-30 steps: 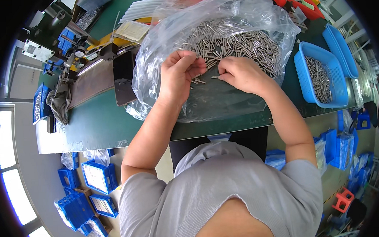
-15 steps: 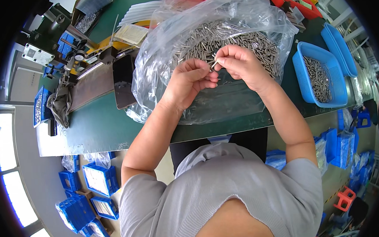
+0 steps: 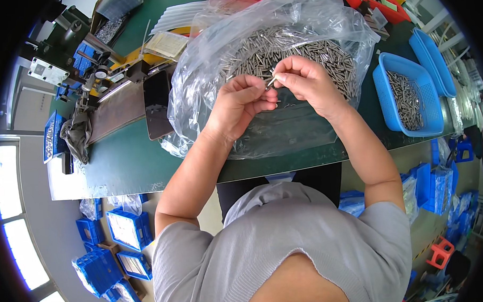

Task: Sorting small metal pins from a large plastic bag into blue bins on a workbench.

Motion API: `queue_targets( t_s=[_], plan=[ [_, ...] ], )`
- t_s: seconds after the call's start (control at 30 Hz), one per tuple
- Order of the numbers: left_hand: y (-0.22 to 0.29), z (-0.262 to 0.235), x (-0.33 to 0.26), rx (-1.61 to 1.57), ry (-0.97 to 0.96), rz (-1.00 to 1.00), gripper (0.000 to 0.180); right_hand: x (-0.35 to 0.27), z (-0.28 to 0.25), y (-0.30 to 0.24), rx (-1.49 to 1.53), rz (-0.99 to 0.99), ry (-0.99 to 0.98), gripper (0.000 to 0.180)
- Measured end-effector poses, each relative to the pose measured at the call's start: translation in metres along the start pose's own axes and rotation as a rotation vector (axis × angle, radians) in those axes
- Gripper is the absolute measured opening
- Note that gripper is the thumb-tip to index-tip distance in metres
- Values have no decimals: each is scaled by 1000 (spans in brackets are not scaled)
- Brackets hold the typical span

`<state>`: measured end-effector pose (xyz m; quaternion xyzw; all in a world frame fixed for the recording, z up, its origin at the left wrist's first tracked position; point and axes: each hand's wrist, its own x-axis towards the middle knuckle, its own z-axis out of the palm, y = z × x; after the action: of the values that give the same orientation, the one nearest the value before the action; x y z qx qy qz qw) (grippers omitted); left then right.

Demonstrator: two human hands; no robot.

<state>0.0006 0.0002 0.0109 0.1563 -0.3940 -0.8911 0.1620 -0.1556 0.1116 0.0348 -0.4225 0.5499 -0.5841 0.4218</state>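
Note:
Both hands meet above a large clear plastic bag that lies open on the green table, with a heap of small metal pins in it. My left hand is closed in a pinch on a small metal pin, its lower fingers curled beneath. Fingertips of my right hand pinch the other end of that pin. Fingers partly cover it, so its full shape is hidden. The heap lies just beyond the hands.
A blue basket of similar pins stands at the right, beside another blue basket. Left of the bag lies a dark flat tablet-like panel. A bench device with a dial gauge stands farther left. Red trays sit at the back.
Almost nothing differs. Both hands keep their place over the bag, and the pin between the fingertips has shifted very slightly.

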Motion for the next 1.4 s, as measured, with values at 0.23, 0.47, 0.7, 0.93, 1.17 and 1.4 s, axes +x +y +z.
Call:
queue_targets(
  t_s=[0.23, 0.47, 0.7, 0.93, 1.17, 1.4],
  plan=[
    [-1, -3, 0, -9, -3, 8, 10, -1, 0, -2, -39, -32, -30, 10],
    [-3, -1, 1, 23, 6, 25, 10, 1, 3, 11, -81, 5, -35, 11],
    [4, 0, 2, -18, 189, 90, 7, 6, -12, -2, 643, 244, 171, 12],
    [4, -2, 0, -5, 216, 114, 11, 3, 7, 23, -830, -260, -35, 12],
    [3, -1, 1, -4, 209, 105, 8, 0, 13, 25, -1194, -335, -164, 15],
    [-3, 0, 1, 15, 51, -1, 8, 3, -8, 4, 232, 88, -71, 11]
  ],
)
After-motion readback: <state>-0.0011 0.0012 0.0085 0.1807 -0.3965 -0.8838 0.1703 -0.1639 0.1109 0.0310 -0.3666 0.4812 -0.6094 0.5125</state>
